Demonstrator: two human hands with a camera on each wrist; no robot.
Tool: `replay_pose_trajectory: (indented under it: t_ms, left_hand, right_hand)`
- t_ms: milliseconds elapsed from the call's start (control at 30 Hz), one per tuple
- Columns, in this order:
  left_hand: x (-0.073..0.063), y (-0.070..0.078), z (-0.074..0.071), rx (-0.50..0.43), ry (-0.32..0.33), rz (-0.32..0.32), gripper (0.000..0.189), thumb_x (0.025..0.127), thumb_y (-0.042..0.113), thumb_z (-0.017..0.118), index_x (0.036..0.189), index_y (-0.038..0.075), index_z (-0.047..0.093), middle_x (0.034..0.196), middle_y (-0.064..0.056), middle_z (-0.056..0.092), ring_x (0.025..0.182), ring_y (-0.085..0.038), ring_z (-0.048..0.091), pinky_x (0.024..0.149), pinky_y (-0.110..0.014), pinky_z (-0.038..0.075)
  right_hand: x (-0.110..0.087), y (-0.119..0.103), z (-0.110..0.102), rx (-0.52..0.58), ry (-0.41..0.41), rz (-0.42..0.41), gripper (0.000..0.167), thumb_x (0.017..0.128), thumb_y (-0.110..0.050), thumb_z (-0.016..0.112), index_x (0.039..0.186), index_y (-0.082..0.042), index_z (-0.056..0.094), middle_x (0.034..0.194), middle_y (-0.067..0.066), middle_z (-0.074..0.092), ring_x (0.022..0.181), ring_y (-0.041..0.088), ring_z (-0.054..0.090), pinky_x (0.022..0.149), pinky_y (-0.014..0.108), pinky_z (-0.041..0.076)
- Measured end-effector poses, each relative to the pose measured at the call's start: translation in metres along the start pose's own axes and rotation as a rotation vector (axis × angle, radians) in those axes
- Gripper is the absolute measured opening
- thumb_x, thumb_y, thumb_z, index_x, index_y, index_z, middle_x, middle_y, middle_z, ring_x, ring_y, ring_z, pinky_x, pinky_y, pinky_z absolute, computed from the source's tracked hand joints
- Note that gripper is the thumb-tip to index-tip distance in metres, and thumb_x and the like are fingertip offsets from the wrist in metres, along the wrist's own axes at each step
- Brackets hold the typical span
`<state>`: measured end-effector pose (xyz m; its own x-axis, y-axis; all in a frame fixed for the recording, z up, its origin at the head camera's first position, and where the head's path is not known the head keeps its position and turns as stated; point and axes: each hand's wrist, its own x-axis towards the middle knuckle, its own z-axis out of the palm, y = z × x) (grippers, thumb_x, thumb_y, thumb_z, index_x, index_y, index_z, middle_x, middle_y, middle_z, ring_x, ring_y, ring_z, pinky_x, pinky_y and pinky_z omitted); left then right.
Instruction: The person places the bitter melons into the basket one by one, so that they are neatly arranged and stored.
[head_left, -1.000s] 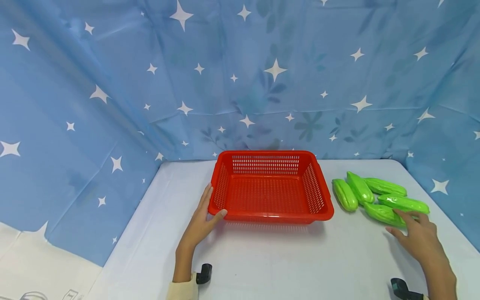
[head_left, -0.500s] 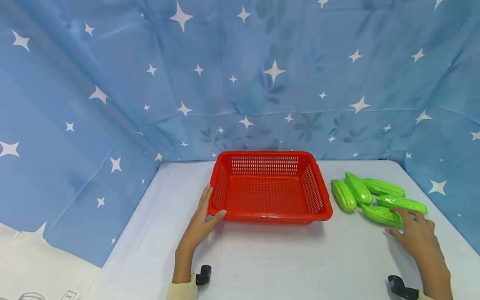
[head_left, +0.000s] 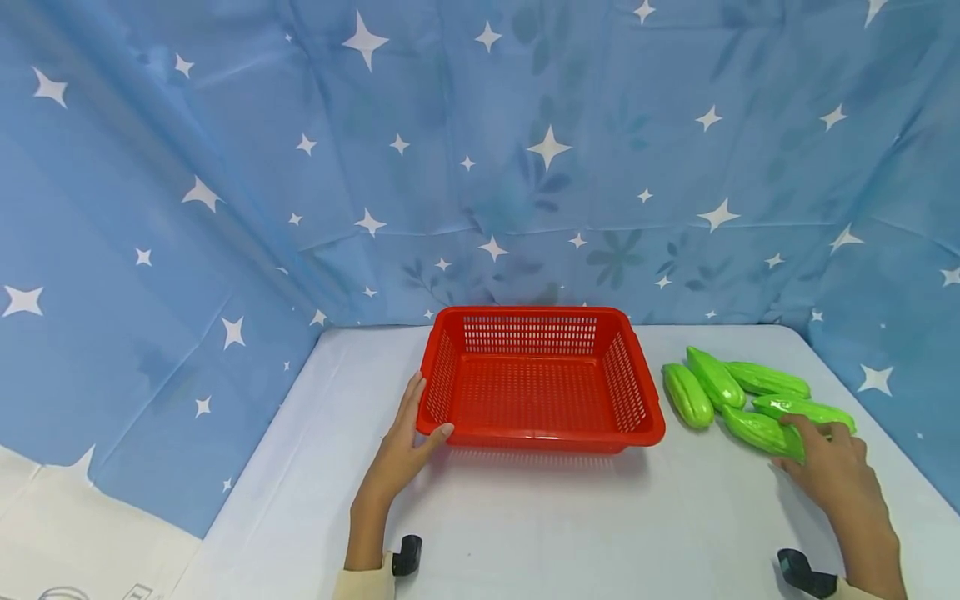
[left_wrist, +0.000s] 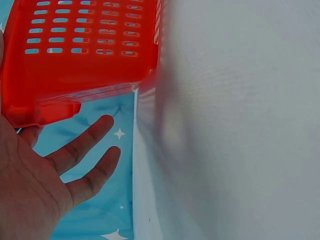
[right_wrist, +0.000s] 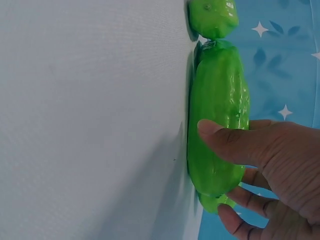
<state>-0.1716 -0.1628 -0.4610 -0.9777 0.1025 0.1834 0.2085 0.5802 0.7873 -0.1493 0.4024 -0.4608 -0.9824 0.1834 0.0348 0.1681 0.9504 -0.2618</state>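
Note:
A red plastic basket (head_left: 532,437) with slotted walls stands on the white table. My left hand (head_left: 401,450) is at its front left corner, the fingers fairly straight along the left wall and the thumb near the front rim. The left wrist view shows the same hand (left_wrist: 45,185) with its fingers spread beside the basket corner. To the right lie several glossy, ridged green cucumbers. My right hand (head_left: 836,471) grips the nearest cucumber (head_left: 757,431). In the right wrist view the thumb presses this cucumber's side (right_wrist: 215,85), and other fingers reach behind it, partly hidden.
Other cucumbers lie close behind the gripped one: one upright near the basket (head_left: 688,397), one leaning beside it (head_left: 714,377), and two to the right (head_left: 768,379). A blue starry curtain (head_left: 480,167) hangs behind the table (head_left: 540,525) and along both sides.
My right hand has shifted slightly left and its thumb has closed in against the nearest cucumber. The left hand stays at the basket. The head view has tilted a little.

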Motion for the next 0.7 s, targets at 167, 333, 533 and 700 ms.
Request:
replay_pose_trajectory:
  t_ms: [167,333,533,700]
  left_hand:
    - [-0.001,0.0,0.0,0.008,0.001,0.004,0.088,0.09,0.049,0.064,0.157,0.034,0.01,0.164,0.014,0.008,0.152,-0.02,0.018,0.108,-0.065,0.035]
    - [-0.002,0.0,0.001,0.005,-0.003,0.007,0.088,0.089,0.051,0.063,0.157,0.033,0.01,0.165,0.013,0.008,0.152,-0.021,0.019,0.107,-0.065,0.037]
    - [-0.002,-0.001,0.001,0.006,-0.006,0.013,0.089,0.089,0.053,0.062,0.157,0.033,0.01,0.165,0.013,0.007,0.151,-0.024,0.019,0.106,-0.065,0.038]
    - [-0.001,-0.001,0.0,0.003,-0.009,0.003,0.09,0.088,0.057,0.061,0.158,0.033,0.01,0.164,0.015,0.007,0.151,-0.025,0.02,0.104,-0.063,0.04]
  right_hand:
    - [-0.002,0.001,0.001,-0.026,0.036,-0.038,0.068,0.077,-0.016,0.078,0.131,0.0,0.042,0.125,0.044,0.034,0.106,0.065,0.029,0.072,0.073,0.041]
    - [-0.006,0.004,0.001,-0.04,0.029,-0.042,0.067,0.076,-0.022,0.08,0.129,0.002,0.046,0.124,0.043,0.041,0.103,0.066,0.036,0.069,0.073,0.042]
    - [-0.008,0.006,-0.004,-0.017,0.021,-0.023,0.07,0.077,-0.024,0.079,0.131,0.003,0.045,0.126,0.043,0.042,0.104,0.065,0.04,0.074,0.074,0.041]
    - [-0.009,-0.006,-0.012,0.066,0.088,-0.075,0.068,0.087,-0.03,0.072,0.135,0.007,0.041,0.123,0.044,0.043,0.107,0.062,0.041,0.082,0.075,0.038]
